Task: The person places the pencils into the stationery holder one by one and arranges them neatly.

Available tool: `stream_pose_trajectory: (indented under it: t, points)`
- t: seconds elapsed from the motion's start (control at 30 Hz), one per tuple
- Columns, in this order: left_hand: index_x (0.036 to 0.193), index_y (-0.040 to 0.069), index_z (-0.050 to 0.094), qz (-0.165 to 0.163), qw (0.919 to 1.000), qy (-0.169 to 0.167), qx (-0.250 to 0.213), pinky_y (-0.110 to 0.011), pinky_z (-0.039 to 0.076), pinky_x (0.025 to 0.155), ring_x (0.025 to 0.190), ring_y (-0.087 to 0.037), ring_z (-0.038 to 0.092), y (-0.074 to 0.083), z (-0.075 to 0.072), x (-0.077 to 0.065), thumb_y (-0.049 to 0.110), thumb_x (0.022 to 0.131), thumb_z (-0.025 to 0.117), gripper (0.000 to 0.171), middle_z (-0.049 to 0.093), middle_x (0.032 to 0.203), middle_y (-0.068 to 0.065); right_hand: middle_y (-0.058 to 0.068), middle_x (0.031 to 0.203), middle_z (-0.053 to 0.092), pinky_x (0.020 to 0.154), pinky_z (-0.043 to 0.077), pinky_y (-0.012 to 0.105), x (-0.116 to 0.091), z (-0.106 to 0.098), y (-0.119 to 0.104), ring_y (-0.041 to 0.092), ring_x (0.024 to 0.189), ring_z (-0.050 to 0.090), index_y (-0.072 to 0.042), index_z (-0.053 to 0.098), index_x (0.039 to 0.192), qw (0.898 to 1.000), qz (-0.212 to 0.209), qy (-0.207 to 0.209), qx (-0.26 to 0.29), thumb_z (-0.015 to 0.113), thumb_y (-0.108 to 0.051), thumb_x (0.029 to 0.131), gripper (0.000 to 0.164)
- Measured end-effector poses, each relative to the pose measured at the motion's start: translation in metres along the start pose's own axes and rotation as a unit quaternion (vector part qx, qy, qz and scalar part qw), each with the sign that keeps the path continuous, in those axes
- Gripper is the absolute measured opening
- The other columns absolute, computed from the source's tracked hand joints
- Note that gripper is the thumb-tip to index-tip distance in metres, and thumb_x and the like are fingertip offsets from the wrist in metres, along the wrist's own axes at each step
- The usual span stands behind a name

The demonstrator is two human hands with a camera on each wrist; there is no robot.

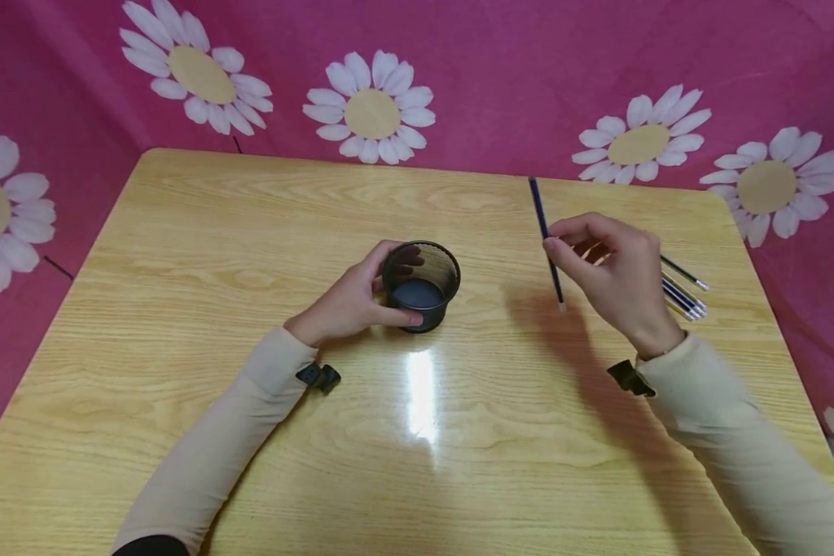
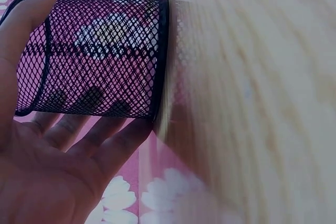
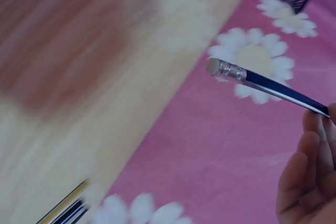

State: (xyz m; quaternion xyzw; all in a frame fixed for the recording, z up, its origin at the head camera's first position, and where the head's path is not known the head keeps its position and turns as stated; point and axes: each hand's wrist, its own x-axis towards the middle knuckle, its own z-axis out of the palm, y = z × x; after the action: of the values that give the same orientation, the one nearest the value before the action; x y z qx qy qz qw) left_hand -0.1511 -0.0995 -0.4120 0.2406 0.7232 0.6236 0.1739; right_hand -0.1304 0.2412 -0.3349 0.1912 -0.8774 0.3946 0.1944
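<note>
A black mesh pencil cup (image 1: 422, 309) stands upright near the middle of the table, with nothing inside it. My left hand (image 1: 350, 301) grips it from the left, thumb at the near side and fingers round the far side; the left wrist view shows the fingers behind the mesh (image 2: 105, 51). To the right of the cup, my right hand (image 1: 615, 270) pinches a dark blue pencil (image 1: 544, 224) between thumb and fingertips. The pencil is held above the table, its eraser end (image 3: 214, 67) pointing down. Beyond that hand lie several pencils (image 1: 684, 297), partly hidden by it.
The light wood table (image 1: 306, 463) reaches back to a pink cloth (image 1: 486, 85) printed with white daisies, which hangs along its far side and both ends. A bright light reflection shows on the tabletop in front of the cup.
</note>
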Motion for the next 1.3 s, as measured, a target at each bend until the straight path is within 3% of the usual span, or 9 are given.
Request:
stream_pose_trajectory:
  t: [0.13,0.43,0.63,0.83,1.1,1.3]
  points:
    - [0.155,0.004,0.043,-0.006,1.0000,-0.001,-0.007,-0.046,0.044,0.119,0.142,-0.031,0.053,-0.001,0.001,0.000,-0.007,0.084,0.092,0.088,0.055,0.154,-0.012,-0.003,0.089,0.078,0.065,0.051,0.019,0.011,0.009,-0.019,0.007,0.069,0.064,0.003,0.082,0.106,0.997,-0.025,0.017,0.076,0.081,0.003,0.096,0.010]
    - [0.155,0.005,0.042,-0.011,0.9997,-0.004,-0.021,-0.046,0.043,0.120,0.142,-0.032,0.052,-0.003,0.001,-0.001,-0.009,0.084,0.091,0.088,0.054,0.154,-0.013,0.007,0.081,0.073,0.056,0.043,0.025,0.031,0.034,-0.055,0.012,0.059,0.054,0.006,0.079,0.104,0.977,-0.068,0.031,0.197,0.079,-0.002,0.097,0.011]
    - [0.155,0.005,0.041,-0.011,0.9995,-0.004,-0.029,-0.043,0.041,0.121,0.142,-0.031,0.051,-0.004,0.001,-0.002,-0.009,0.085,0.091,0.087,0.054,0.153,-0.012,0.008,0.090,0.077,0.051,0.036,0.024,0.042,0.052,-0.071,0.010,0.053,0.045,0.007,0.078,0.103,0.972,-0.088,0.030,0.215,0.079,-0.003,0.097,0.012]
    - [0.157,0.003,0.040,-0.006,0.9997,-0.006,-0.025,-0.042,0.039,0.123,0.143,-0.032,0.051,-0.004,0.000,0.000,-0.008,0.085,0.091,0.089,0.055,0.153,-0.016,0.015,0.091,0.076,0.047,0.032,0.023,0.048,0.072,-0.071,0.010,0.051,0.041,0.008,0.077,0.105,0.969,-0.101,0.015,0.226,0.078,-0.002,0.098,0.012]
    - [0.156,0.007,0.041,-0.008,0.9998,-0.005,-0.017,-0.038,0.039,0.123,0.142,-0.027,0.051,-0.003,0.001,0.001,-0.006,0.085,0.092,0.089,0.054,0.153,-0.013,0.010,0.091,0.077,0.050,0.036,0.024,0.044,0.092,-0.062,0.014,0.056,0.046,0.004,0.079,0.105,0.976,-0.086,-0.009,0.200,0.079,-0.003,0.098,0.011]
    - [0.156,0.008,0.041,-0.006,0.9999,-0.006,-0.011,-0.038,0.040,0.122,0.142,-0.027,0.050,-0.003,-0.001,0.001,-0.005,0.085,0.092,0.089,0.055,0.152,-0.009,0.006,0.091,0.079,0.047,0.032,0.023,0.040,0.100,-0.059,0.014,0.052,0.042,0.001,0.080,0.104,0.980,-0.072,-0.027,0.186,0.081,-0.002,0.096,0.009]
